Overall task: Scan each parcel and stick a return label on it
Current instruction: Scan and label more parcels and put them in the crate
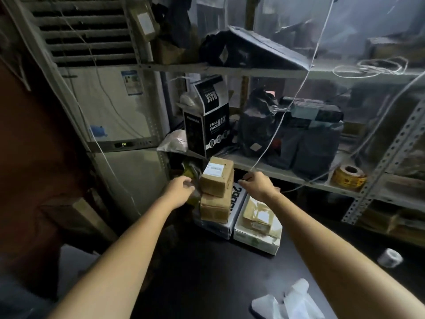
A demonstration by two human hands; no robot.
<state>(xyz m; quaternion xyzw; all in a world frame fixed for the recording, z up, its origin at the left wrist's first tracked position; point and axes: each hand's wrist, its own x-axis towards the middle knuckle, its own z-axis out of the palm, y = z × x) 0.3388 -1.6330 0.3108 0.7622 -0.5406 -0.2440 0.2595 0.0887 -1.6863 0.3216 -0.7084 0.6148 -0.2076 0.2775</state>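
Top parcel (pixel 217 178): perched on the lower parcel (pixel 215 209), printed label face up, likely so the code reads without turning.
Stack base: both cartons carried by a white box (pixel 218 226) at the far edge of the dark surface (pixel 207 272), just below the shelf (pixel 287 178).
Small parcel (pixel 256 216): at 3 o'clock of the stack, lying on a second white box (pixel 255 240), apart from the pair, probably queued.
Left grip (pixel 181 187): at 9 o'clock of the top parcel, fingers curled toward an olive-yellow item (pixel 189 173); holding or only touching, cannot tell.
Right grip (pixel 255 184): at 3 o'clock of the top parcel, fingers bent, thumb toward the carton; contents of the grip not discernible.
Step judged: flanking the top parcel, seemingly to lift it out for scanning.
Yellow roll (pixel 348 178): on the shelf, further out at 3 o'clock, seemingly kept within reach.
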